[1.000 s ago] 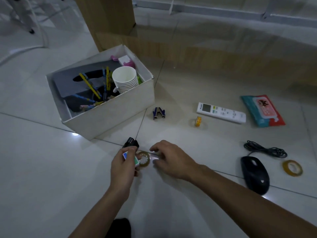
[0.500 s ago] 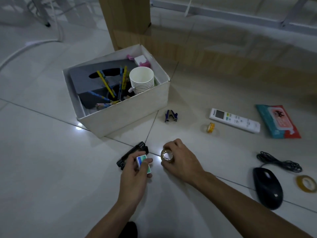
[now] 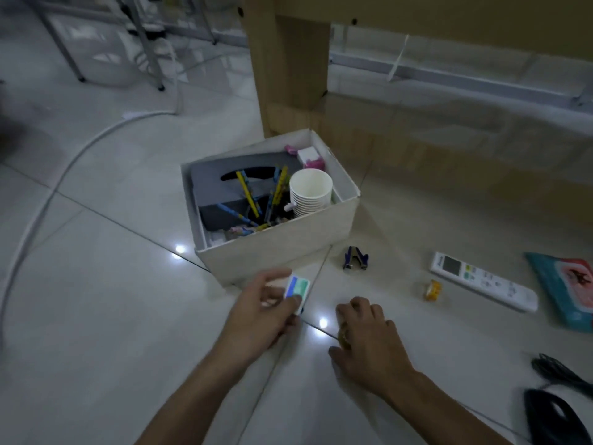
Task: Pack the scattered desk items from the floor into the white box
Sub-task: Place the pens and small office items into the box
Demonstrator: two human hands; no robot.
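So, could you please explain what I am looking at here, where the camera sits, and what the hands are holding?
The camera is worn on a person's head, looking down at their bare hands above a tiled floor. The left hand holds a small blue-green packet near the white box, which already contains paper cups and pencils. The right hand covers something yellowish; I think a tape roll. Still on the floor: a staple remover, remote control, wipes pack and black mouse.

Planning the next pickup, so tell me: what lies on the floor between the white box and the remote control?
In the head view, a small blue staple remover lies between the white box and the remote control.
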